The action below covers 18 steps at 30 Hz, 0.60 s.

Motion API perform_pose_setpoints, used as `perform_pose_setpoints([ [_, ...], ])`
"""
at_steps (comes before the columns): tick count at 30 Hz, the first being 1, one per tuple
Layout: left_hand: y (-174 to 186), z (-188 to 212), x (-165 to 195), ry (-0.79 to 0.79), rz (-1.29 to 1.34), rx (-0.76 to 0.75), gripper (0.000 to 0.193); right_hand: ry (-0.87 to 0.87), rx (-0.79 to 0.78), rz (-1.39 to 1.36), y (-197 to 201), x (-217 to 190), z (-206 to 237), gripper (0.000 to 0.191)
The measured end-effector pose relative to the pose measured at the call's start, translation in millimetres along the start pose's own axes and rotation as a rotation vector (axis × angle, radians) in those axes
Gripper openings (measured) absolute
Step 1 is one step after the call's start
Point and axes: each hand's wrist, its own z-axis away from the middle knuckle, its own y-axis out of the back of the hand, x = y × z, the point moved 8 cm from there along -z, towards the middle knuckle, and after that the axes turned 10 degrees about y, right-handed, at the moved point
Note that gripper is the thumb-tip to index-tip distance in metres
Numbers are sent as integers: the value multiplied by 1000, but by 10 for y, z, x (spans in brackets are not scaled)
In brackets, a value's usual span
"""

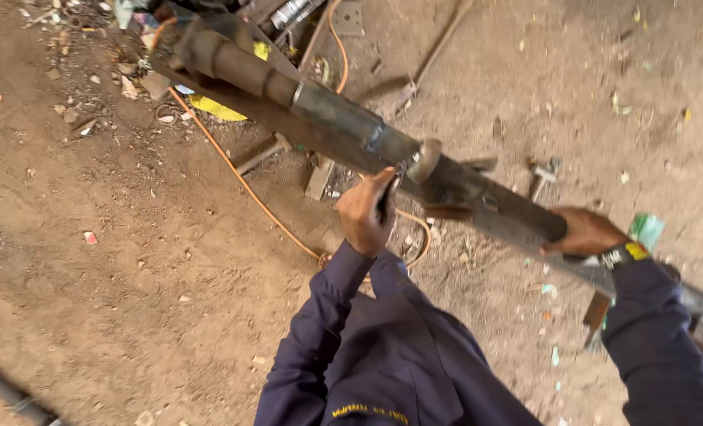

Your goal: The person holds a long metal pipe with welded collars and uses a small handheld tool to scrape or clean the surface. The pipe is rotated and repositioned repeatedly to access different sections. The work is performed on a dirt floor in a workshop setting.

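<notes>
Long rusty pipe (344, 130) runs from eleven o'clock down to four, above the dirt floor (115, 260). Left hand (365, 213), fingers curled round a dark tool (385, 201) against it; right hand (584, 233) fingers pressed on the low end. Looks heavy, stiff, rough: grip both ends

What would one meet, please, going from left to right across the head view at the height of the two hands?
Bare dirt floor → orange cable → left hand, closed on a dark tool handle → long rusty pipe → right hand, resting on the pipe → green scrap.
</notes>
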Motion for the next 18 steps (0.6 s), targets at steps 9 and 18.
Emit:
perform_pose_setpoints([
  [9,-74,126,61,-100,-203,-57,34,-8,69,19,73,-43,68,100],
  [18,-52,211,-24,-67,-236,1,22,14,60,26,110,-166,50,105],
])
